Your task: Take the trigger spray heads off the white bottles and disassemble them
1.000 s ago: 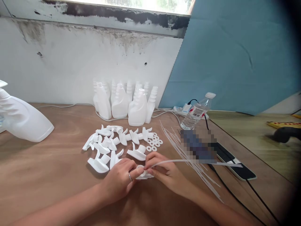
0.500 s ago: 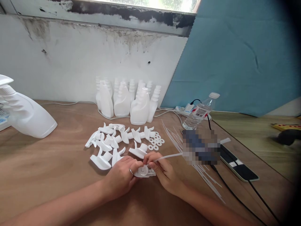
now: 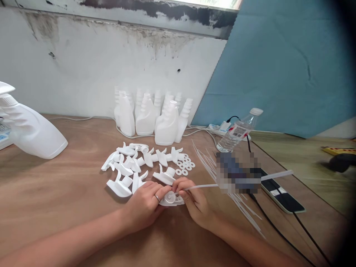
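- Head view, far left: one large bottle [image 3: 33,129] lies on the tabletop [image 3: 69,207]
- About a dozen loose trigger heads [image 3: 130,167] and the empty bottles [image 3: 151,116] behind them wait untouched
- Left hand [image 3: 144,205] clamps a spray head [image 3: 171,199] low at centre
- Right hand [image 3: 194,202] pinches a dip tube [image 3: 203,186] at its socket; seating looks unfinished
- Spare tubes [image 3: 222,185] lie further right

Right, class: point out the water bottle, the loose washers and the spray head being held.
water bottle [image 3: 236,134], head view, on its label.
washers [image 3: 185,163], head view, mid-cluster.
spray head [image 3: 170,199], head view, round collar.
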Demonstrator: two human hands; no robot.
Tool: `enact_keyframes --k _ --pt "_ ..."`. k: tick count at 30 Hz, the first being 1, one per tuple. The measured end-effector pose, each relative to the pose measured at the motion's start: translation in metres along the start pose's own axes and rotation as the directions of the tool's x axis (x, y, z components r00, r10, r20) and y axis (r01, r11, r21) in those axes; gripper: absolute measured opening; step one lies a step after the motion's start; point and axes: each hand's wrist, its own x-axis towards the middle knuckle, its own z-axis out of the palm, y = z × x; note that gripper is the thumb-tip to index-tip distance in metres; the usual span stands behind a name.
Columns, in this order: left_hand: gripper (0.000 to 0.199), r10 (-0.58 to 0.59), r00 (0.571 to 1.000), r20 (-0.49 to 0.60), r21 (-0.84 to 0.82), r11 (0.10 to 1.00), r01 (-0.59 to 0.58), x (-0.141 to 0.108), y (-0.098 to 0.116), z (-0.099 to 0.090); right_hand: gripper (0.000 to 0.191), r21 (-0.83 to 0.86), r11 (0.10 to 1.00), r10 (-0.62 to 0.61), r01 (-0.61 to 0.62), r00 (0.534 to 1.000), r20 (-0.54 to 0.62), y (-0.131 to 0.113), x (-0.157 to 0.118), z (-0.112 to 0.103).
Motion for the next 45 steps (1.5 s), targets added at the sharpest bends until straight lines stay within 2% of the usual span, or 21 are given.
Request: enact_keyframes --k 7,16,22,27,32,38,42,45 --pt "0.037 0.012 1.000 -0.002 -0.002 1.000 -0.012 0.000 -0.001 0.001 0.015 -0.090 0.995 -0.039 0.045 0.997 0.066 0.004 -0.001 0.000" --pt "0.040 -0.008 1.000 0.016 -0.009 1.000 0.008 0.001 0.000 0.001 0.015 -0.153 0.985 -0.063 0.081 0.991 0.122 -0.011 0.011 0.001" --pt "0.028 -0.003 1.000 -0.003 -0.015 1.000 0.003 0.001 0.000 0.002 0.020 -0.287 0.955 -0.038 0.073 0.992 0.123 -0.012 0.015 0.006" --pt "0.013 -0.016 1.000 0.009 -0.012 1.000 0.016 0.002 0.001 0.001 0.020 -0.272 0.959 -0.040 0.083 0.986 0.161 -0.014 0.017 0.008" --pt "0.008 -0.049 0.999 0.020 -0.016 0.999 0.050 0.004 0.002 0.000 0.022 -0.236 0.966 -0.076 0.110 0.986 0.151 -0.011 0.015 0.011" --pt "0.020 -0.041 0.999 0.013 -0.028 0.999 0.042 0.003 0.000 -0.001 0.024 -0.270 0.957 -0.080 0.104 0.992 0.097 -0.006 0.009 0.014" --pt "0.035 -0.007 0.999 -0.031 -0.006 1.000 0.007 0.001 0.000 0.001 0.021 -0.246 0.969 -0.009 0.023 0.998 0.058 -0.006 0.008 0.011" --pt "0.045 -0.014 1.000 0.000 0.008 1.000 0.014 0.002 0.005 -0.005 0.013 -0.190 0.982 0.035 -0.019 0.996 0.078 -0.010 0.008 0.005"
